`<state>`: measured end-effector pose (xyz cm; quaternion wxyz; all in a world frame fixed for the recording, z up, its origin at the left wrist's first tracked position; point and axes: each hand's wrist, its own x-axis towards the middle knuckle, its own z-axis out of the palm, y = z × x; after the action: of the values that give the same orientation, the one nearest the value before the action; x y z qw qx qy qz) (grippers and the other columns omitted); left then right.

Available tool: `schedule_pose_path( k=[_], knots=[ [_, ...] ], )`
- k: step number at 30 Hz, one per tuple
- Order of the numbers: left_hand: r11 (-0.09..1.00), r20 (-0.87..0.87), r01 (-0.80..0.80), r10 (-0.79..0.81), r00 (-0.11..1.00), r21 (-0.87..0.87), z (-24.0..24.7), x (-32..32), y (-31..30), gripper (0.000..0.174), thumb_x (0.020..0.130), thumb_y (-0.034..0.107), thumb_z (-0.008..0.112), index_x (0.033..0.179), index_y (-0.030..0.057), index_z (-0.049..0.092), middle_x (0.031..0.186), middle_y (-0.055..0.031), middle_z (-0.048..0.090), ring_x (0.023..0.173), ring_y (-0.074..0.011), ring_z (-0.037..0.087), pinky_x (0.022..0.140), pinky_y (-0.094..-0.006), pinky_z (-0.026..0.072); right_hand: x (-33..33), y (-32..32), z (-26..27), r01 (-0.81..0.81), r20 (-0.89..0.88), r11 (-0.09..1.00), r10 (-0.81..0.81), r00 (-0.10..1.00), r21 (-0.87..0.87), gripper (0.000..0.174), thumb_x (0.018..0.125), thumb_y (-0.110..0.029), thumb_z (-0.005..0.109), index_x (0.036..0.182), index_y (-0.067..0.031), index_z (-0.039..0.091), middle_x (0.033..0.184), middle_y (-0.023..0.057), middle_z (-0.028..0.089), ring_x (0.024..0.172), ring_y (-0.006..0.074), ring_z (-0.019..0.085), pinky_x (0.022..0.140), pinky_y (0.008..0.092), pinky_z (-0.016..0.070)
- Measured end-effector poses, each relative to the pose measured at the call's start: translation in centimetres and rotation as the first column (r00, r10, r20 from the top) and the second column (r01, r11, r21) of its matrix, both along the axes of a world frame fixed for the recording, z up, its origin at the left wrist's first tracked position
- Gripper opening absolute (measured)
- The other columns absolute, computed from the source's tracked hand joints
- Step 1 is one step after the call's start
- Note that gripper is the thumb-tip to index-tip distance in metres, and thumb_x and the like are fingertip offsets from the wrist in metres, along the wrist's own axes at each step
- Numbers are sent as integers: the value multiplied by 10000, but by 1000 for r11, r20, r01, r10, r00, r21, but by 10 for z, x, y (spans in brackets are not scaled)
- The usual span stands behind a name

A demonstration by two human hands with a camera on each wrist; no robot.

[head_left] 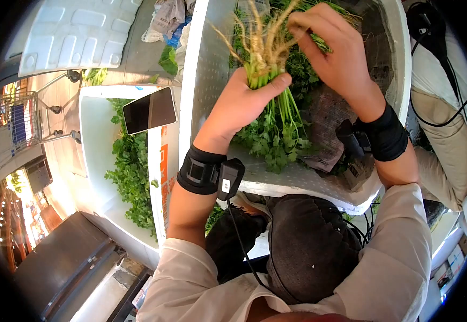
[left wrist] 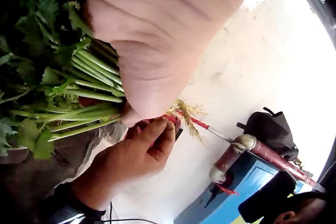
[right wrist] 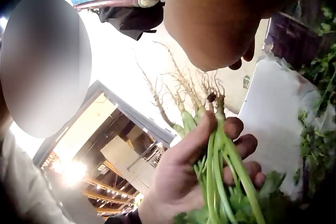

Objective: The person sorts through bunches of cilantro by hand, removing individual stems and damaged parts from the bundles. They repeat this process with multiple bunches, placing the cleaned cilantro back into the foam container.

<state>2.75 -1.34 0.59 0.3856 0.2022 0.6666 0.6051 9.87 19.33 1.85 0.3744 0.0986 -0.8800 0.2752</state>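
Note:
My left hand (head_left: 247, 102) grips a bunch of coriander (head_left: 284, 121) around its stems, thumb across the front. The pale, stringy roots (head_left: 263, 45) point up and away, and the leafy tops hang down over the foam box. A small dark clod (right wrist: 211, 98) clings near the base of the roots in the right wrist view. My right hand (head_left: 332, 53) is at the root side of the bunch, its fingers bent and their tips at the roots. In the left wrist view, thumb and fingertips of the right hand (left wrist: 134, 155) meet in a pinch beside the root end.
A white foam box (head_left: 198, 70) below the hands holds more coriander and printed paper (head_left: 324, 107). Left of it, a second foam box (head_left: 97, 102) contains greens (head_left: 131, 177); a phone (head_left: 149, 111) lies across its edge. A shopping cart (head_left: 21, 121) stands farther left.

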Motion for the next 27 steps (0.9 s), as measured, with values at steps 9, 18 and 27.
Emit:
schedule_pose_path(
  k=[9,18,27],
  knots=[
    [967,176,-217,193,965,134,1,-9,-3,233,1005,232,643,1107,28,691,1039,-29,693,944,-136,652,846,-292,518,-1,-2,-21,-63,116,992,76,990,-111,277,974,-181,691,1232,-81,706,1040,77,712,838,268,703,756,371,573],
    [894,345,-377,284,895,243,5,-10,0,242,1005,242,622,1109,23,623,948,-105,693,836,-189,710,710,-322,584,9,-7,-9,-130,419,820,413,809,-557,255,942,-61,694,1192,-12,682,956,96,732,851,137,686,782,305,562],
    [908,350,-322,219,911,269,3,-15,-3,300,998,317,544,1093,37,593,865,-151,699,798,-213,697,716,-358,582,5,-7,-6,-325,258,901,400,880,-289,180,892,-1,695,1070,-24,679,1099,96,655,945,260,666,805,351,541]
  ],
)
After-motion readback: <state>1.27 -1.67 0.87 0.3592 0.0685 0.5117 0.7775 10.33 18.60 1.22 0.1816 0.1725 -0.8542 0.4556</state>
